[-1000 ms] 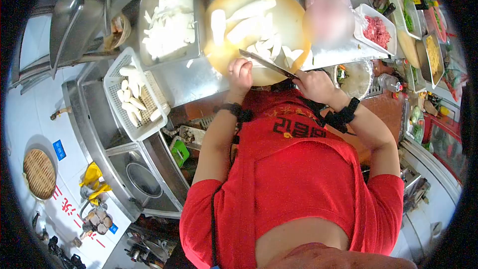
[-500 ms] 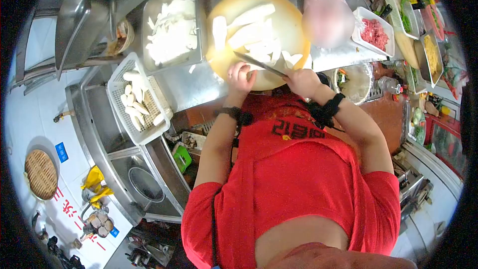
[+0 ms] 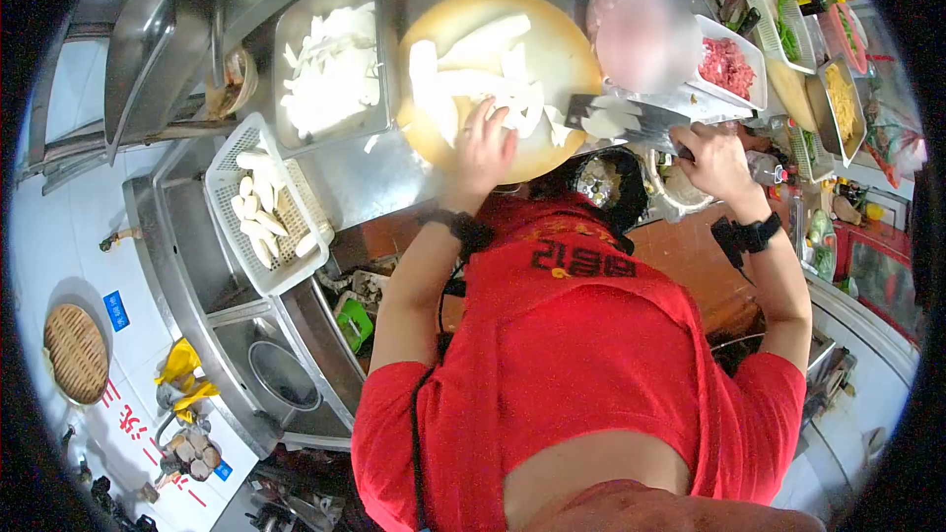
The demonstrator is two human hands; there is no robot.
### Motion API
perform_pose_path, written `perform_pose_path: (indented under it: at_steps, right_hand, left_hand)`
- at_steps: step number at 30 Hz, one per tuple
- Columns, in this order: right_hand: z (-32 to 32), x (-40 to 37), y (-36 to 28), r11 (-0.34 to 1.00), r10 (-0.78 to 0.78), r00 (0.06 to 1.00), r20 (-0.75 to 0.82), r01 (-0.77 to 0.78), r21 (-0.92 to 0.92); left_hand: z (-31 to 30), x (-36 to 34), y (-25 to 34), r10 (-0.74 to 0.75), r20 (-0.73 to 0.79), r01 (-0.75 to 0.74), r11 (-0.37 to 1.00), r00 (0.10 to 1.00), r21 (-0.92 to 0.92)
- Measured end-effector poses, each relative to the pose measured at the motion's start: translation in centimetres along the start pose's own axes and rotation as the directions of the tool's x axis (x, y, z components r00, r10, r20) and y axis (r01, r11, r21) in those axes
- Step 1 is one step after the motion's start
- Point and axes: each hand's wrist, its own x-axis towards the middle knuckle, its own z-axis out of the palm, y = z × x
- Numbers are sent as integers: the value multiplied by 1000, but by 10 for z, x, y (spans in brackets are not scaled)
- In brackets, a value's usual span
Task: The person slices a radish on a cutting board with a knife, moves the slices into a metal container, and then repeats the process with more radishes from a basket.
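A round yellow cutting board carries long white vegetable pieces and a heap of cut slices. My left hand rests on the slices at the board's near edge, fingers spread over them. My right hand grips the handle of a cleaver. Its blade lies flat off the board's right side with several white slices on top.
A metal tray of white slices sits left of the board. A white basket of whole white pieces hangs over the sink. A tray of minced meat, other food trays and a bowl stand to the right.
The cleaver was slicing on the board; now it is turned flat, loaded with slices and moved right off the board. My left hand has opened and slid onto the pile.
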Motion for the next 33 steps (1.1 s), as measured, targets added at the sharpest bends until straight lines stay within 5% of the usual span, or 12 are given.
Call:
perform_pose_path:
  at_steps: [5,14,23,27,33]
  right_hand:
    - [3,-13,6,992,-93,996,8,94,-89]
    - [36,24,-32,992,-109,993,-41,111,56]
    - [28,7,-17,994,-86,996,37,88,-69]
    - [61,37,-44,986,-93,995,-39,97,138]
    - [32,42,-56,978,-94,992,-86,108,176]
  left_hand:
    - [32,13,10,-185,39,176,970,982,167]
    - [40,22,10,-144,204,111,980,968,164]
    - [47,21,9,-156,94,143,981,983,128]
    - [45,25,9,-81,147,79,997,986,20]
    - [15,36,28,-115,-25,113,991,993,-71]
